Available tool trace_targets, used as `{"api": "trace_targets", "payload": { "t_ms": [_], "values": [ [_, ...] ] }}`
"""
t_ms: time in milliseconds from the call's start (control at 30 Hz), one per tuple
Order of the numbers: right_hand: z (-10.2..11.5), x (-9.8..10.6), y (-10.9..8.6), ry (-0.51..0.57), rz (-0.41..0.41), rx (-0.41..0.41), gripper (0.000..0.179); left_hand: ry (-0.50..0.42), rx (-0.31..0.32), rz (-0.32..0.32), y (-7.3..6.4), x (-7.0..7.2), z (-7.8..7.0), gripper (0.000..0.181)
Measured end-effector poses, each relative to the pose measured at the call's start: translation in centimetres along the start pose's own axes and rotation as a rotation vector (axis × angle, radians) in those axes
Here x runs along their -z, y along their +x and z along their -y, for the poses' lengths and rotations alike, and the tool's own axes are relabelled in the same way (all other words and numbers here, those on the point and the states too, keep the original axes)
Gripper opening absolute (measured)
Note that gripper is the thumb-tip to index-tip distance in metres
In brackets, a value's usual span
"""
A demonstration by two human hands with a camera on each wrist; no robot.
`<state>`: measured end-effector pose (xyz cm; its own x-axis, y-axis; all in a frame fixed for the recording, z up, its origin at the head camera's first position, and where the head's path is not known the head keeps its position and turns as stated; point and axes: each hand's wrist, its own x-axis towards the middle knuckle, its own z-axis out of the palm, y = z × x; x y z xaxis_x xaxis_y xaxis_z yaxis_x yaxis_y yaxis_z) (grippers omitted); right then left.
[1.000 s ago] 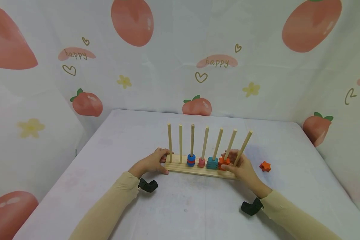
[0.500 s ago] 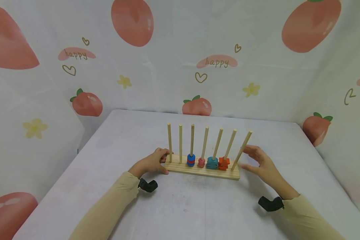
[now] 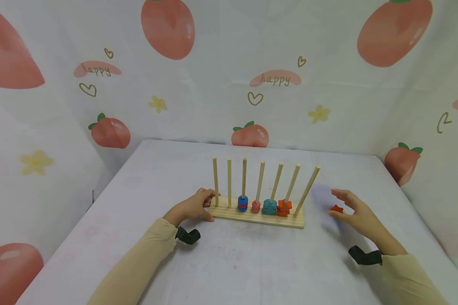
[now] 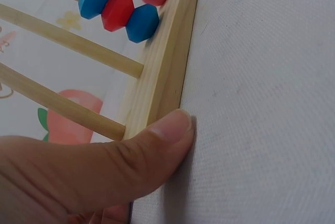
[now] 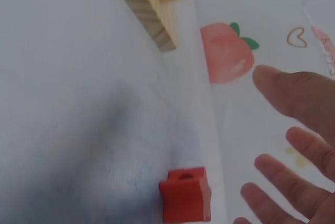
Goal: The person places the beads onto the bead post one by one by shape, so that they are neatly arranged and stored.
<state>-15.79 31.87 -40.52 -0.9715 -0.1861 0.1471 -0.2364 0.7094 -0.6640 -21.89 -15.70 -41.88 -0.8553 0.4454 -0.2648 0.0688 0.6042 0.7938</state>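
Note:
A wooden peg board [image 3: 248,217] with a row of upright pegs stands mid-table. My left hand [image 3: 192,206] grips its left end, thumb on the front edge and fingers partly hidden behind. Blue and red faceted beads [image 3: 242,204] sit on one peg, followed rightward by pink round beads [image 3: 256,206], teal beads [image 3: 269,207] and orange star beads [image 3: 284,208]. A loose orange star bead [image 3: 336,208] lies right of the board, partly covered by my right hand [image 3: 360,217], whose fingers are spread with nothing held. The right wrist view shows that bead [image 5: 186,197] apart from the fingers.
The two leftmost pegs [image 3: 229,182] and the rightmost peg [image 3: 307,190] carry no beads. A white cloth [image 3: 229,262] covers the table, and a fruit-printed curtain [image 3: 213,97] rises behind it. Black wrist cameras [image 3: 188,235] are strapped at the sleeves.
My right hand has left the orange star beads on the board and moved right to the loose star bead, fingers apart. The left hand and the board have stayed put.

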Motion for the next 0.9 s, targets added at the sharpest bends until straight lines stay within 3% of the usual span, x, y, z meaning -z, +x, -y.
{"api": "trace_targets", "payload": {
  "t_ms": [367, 900],
  "values": [
    [-2.0, 0.6, 0.8, 0.011, 0.19, -0.189, 0.07, -0.028, 0.005, 0.015, 0.2, 0.0, 0.4, 0.079],
    [-2.1, 1.1, 1.7, -0.077, 0.241, -0.233, 0.055, -0.037, 0.026, 0.01, 0.2, 0.0, 0.3, 0.079]
  ]
}}
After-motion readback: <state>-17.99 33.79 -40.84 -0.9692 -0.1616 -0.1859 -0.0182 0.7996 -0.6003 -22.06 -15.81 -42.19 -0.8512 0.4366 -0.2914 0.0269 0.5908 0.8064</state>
